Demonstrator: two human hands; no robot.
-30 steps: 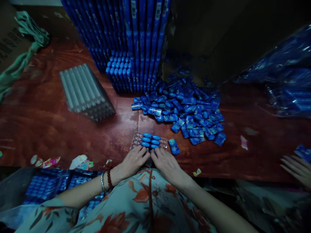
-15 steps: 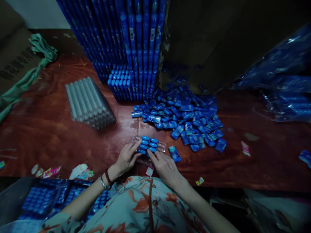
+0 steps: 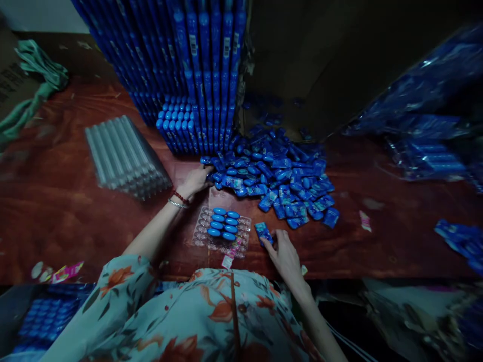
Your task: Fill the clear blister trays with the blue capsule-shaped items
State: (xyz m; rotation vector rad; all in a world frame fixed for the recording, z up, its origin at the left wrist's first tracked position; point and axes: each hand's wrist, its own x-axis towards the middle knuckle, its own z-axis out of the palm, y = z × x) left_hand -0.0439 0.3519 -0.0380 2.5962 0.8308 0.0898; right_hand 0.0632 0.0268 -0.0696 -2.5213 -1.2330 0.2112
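Note:
My left hand (image 3: 196, 183) reaches to the left edge of a heap of small blue wrapped packs (image 3: 277, 171), its fingers closed around a pack there. At the right, my right hand (image 3: 286, 253) has its thumb and fingers on a single blue pack (image 3: 263, 233) that lies apart from the heap. Between the hands, flat on the table, is a clear plastic blister tray (image 3: 201, 232). Two short columns of blue packs (image 3: 218, 218) stand in its middle slots with rounded ends up; slots on both sides hold nothing. Neither hand touches the tray.
A tall stack of filled blue trays (image 3: 196, 75) rises behind the heap. Nested clear trays (image 3: 126, 156) lie at the left, near a green cloth (image 3: 45, 70). A cardboard box (image 3: 287, 55) stands behind, with plastic-bagged blue goods (image 3: 433, 156) at the right. Paper scraps (image 3: 365, 221) dot the red-brown table.
Both hands have left the blister tray. My left hand has moved forward to the heap; my right hand has moved right to the lone pack. The view has shifted slightly.

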